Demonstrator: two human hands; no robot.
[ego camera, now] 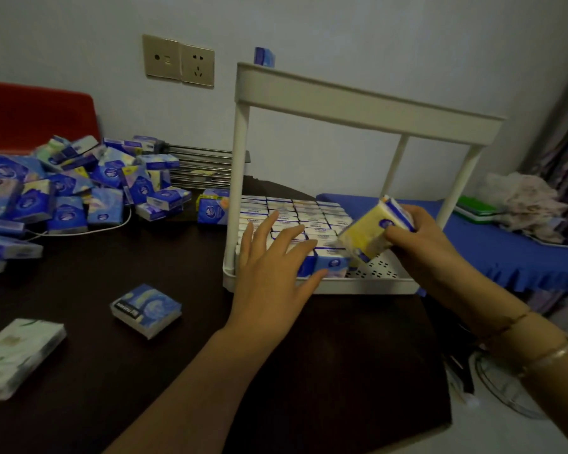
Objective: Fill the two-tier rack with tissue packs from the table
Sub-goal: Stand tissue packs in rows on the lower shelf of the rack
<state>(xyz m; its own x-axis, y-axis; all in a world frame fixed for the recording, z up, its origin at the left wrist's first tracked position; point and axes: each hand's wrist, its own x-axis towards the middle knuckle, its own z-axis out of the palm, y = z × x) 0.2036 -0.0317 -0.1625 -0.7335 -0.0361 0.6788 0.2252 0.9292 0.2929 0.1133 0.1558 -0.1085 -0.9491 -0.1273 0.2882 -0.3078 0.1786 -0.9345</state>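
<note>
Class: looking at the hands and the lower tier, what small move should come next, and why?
Probably lower the yellow pack held by the right hand into the bare gap at the lower tier's front right. The rows fill the rest, and the left hand rests flat on them, steadying them.

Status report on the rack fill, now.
Left hand open, steadying packed rows. Right hand holds yellow pack over lower tier's empty corner. Nothing blocking.
</note>
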